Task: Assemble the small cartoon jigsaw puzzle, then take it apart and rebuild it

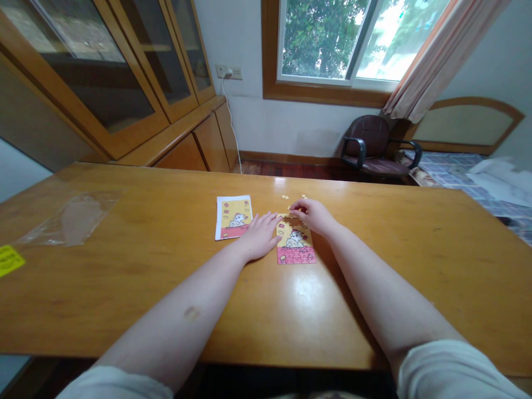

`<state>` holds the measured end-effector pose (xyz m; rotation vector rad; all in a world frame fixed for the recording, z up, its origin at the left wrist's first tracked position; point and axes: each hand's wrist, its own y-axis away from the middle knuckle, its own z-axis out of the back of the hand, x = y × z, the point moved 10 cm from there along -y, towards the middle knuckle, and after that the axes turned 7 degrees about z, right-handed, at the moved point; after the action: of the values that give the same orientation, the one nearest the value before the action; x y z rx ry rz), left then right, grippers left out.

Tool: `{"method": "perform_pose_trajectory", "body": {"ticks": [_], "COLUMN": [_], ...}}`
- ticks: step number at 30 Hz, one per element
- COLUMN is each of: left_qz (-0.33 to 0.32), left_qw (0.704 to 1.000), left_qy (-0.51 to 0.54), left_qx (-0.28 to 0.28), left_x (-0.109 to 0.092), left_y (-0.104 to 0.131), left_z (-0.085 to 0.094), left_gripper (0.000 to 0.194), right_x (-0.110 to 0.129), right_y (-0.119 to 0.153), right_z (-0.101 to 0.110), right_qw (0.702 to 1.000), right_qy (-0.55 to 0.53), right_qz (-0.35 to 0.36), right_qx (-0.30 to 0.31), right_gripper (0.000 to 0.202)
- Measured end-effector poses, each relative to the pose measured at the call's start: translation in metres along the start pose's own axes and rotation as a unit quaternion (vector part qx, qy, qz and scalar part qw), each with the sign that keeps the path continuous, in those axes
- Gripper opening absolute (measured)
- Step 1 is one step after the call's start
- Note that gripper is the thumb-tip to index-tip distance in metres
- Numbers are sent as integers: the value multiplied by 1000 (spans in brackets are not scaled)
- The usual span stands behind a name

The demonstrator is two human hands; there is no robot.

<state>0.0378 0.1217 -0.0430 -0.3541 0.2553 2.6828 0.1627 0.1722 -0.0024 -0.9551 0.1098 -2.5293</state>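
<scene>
A jigsaw puzzle (296, 241) with a white cartoon animal on yellow and pink lies on the table, with a gap near its top. My left hand (261, 237) rests flat at its left edge, fingers spread, fingertips by the upper left corner. At the top of the puzzle my right hand (313, 215) has thumb and forefinger pinched together on what looks like a small yellow puzzle piece (288, 208), mostly hidden by the fingers. Loose puzzle pieces (285, 197) lie beyond the puzzle. Left of my left hand is a reference picture card (233, 217) with the same drawing.
The wooden table (166, 288) carries a clear plastic bag (78, 219) and a yellow label (10, 260) at the left. Behind it stand a glass-door cabinet (166, 119), an office chair (368, 141) and a bed (457, 166). A white cord (233, 119) hangs from the wall socket.
</scene>
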Motion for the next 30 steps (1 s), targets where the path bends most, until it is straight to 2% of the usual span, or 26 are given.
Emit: {"method": "perform_pose_trajectory", "body": {"ticks": [3, 5, 8, 12, 17, 21, 26, 30], "left_qz": [-2, -2, 2, 1, 5, 6, 4, 4], "left_qw": [1000, 1000, 1000, 1000, 1000, 1000, 1000, 1000], "left_qy": [-1, -3, -6, -5, -4, -1, -4, -4], "left_qx": [-3, -4, 1, 5, 5, 5, 4, 5], "left_x": [1, 1, 1, -1, -2, -3, -3, -3], "left_y": [-2, -3, -2, -1, 0, 1, 1, 1], "left_z": [-2, -2, -2, 0, 1, 2, 2, 2], "left_gripper": [62, 62, 62, 62, 60, 59, 59, 60], "right_x": [18, 20, 21, 37, 43, 56, 43, 36], "right_y": [3, 6, 6, 5, 18, 27, 28, 24], "right_z": [-22, -32, -35, -17, -6, -17, -27, -27], "right_qw": [994, 989, 989, 981, 926, 920, 921, 926], "right_qy": [-18, -5, 40, 151, 339, 341, 316, 313], "right_qz": [39, 37, 40, 71, -61, -74, -90, -79], "right_qx": [105, 140, 137, 99, 157, 180, 208, 194], "right_gripper": [12, 12, 14, 24, 26, 29, 26, 25]}}
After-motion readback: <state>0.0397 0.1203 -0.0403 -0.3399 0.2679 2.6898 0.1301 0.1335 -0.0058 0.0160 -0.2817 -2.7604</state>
